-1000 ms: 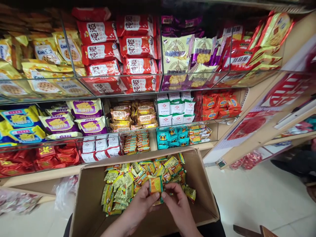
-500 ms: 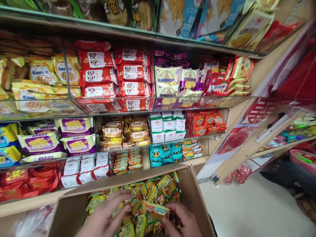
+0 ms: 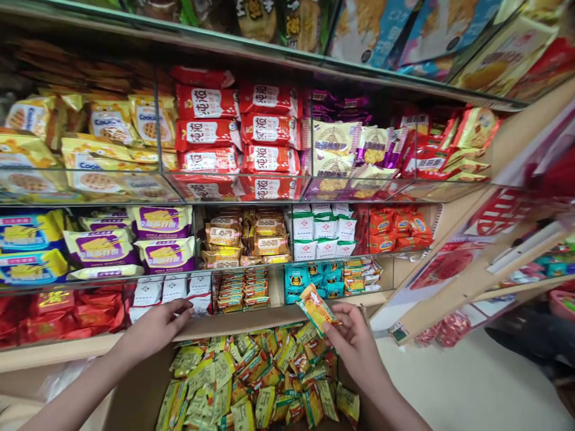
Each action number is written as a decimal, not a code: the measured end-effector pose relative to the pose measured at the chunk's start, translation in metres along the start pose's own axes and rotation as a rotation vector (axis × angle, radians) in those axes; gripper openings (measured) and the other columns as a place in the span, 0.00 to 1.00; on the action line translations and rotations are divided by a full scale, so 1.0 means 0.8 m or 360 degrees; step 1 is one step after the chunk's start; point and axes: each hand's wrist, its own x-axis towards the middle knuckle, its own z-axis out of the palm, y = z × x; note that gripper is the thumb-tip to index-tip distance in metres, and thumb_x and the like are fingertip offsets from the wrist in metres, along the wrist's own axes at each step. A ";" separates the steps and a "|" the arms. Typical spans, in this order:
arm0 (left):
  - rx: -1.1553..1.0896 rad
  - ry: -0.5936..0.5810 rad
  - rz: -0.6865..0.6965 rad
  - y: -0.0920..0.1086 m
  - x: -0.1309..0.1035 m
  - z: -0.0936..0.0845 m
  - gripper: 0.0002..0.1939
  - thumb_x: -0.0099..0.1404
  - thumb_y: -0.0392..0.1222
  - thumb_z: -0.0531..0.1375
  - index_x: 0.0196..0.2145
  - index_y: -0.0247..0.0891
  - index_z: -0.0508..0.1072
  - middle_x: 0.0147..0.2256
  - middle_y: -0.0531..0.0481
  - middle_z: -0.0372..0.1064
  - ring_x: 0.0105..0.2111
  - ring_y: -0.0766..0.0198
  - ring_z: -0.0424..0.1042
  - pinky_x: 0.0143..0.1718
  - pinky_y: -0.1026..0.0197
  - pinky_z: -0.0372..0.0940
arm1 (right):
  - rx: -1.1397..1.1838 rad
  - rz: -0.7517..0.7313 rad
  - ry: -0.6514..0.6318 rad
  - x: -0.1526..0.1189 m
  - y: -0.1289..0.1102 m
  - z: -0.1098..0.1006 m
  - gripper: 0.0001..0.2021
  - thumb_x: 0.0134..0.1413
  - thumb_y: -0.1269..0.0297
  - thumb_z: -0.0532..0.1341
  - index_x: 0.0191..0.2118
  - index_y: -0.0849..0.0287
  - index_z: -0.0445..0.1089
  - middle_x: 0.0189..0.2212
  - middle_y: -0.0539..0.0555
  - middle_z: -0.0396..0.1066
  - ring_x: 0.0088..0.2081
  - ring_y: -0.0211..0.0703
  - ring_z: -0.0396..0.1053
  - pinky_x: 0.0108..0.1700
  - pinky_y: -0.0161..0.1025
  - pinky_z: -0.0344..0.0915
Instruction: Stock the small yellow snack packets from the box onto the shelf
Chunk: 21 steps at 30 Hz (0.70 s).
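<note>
Between the thumb and fingers of my right hand [image 3: 357, 344] is a small orange and yellow snack packet [image 3: 315, 309], raised over the right part of a cardboard box [image 3: 135, 392]. Many loose packets [image 3: 242, 383] of yellow-green and orange wrapping lie inside the box. My left hand [image 3: 162, 326] is over the box's far left corner, near white packets [image 3: 174, 291] on the low shelf. Its fingers are bent, with a gap to the thumb, and nothing shows in them. Matching packets [image 3: 256, 286] stand in rows in a bottom compartment.
Shelves with clear dividers and glass edges [image 3: 233, 177] rise behind the box, holding red packets [image 3: 269, 129], yellow cookie packs [image 3: 96, 167] and purple biscuit packs [image 3: 164, 254]. Teal packets [image 3: 294, 281] sit low beside similar orange ones [image 3: 354, 278]. A wooden side panel [image 3: 449, 245] slants at right.
Both hands have risen out of the box. My right hand has lifted the snack packet toward the shelf; my left has moved to the far left corner. The view has shifted left.
</note>
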 end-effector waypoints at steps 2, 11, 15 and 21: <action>-0.0056 -0.0134 0.0039 0.000 0.000 0.000 0.19 0.56 0.55 0.48 0.35 0.40 0.70 0.35 0.50 0.72 0.35 0.58 0.70 0.36 0.64 0.60 | -0.0448 -0.0235 -0.0082 0.018 -0.009 0.000 0.10 0.51 0.61 0.54 0.39 0.57 0.56 0.30 0.52 0.66 0.26 0.37 0.65 0.26 0.33 0.62; 0.0053 -0.0012 0.0002 0.002 -0.010 0.004 0.16 0.57 0.50 0.46 0.33 0.42 0.69 0.32 0.50 0.71 0.32 0.61 0.69 0.33 0.64 0.59 | -0.1792 -0.0522 -0.0718 0.093 -0.031 0.081 0.05 0.49 0.72 0.53 0.34 0.61 0.60 0.28 0.55 0.68 0.30 0.43 0.67 0.29 0.33 0.58; 0.0137 0.0041 -0.0004 0.005 -0.016 0.006 0.16 0.58 0.49 0.45 0.33 0.43 0.69 0.30 0.51 0.72 0.30 0.61 0.69 0.30 0.64 0.57 | -0.1962 -0.0315 -0.0779 0.124 -0.013 0.133 0.10 0.45 0.79 0.52 0.36 0.66 0.63 0.28 0.62 0.70 0.31 0.48 0.69 0.29 0.37 0.59; 0.0120 0.0100 -0.0045 0.011 -0.024 0.006 0.15 0.59 0.47 0.46 0.32 0.41 0.70 0.31 0.49 0.72 0.31 0.60 0.69 0.30 0.63 0.56 | -0.1862 -0.0156 -0.0711 0.177 0.037 0.187 0.13 0.46 0.80 0.51 0.37 0.68 0.69 0.34 0.66 0.70 0.38 0.48 0.69 0.39 0.40 0.60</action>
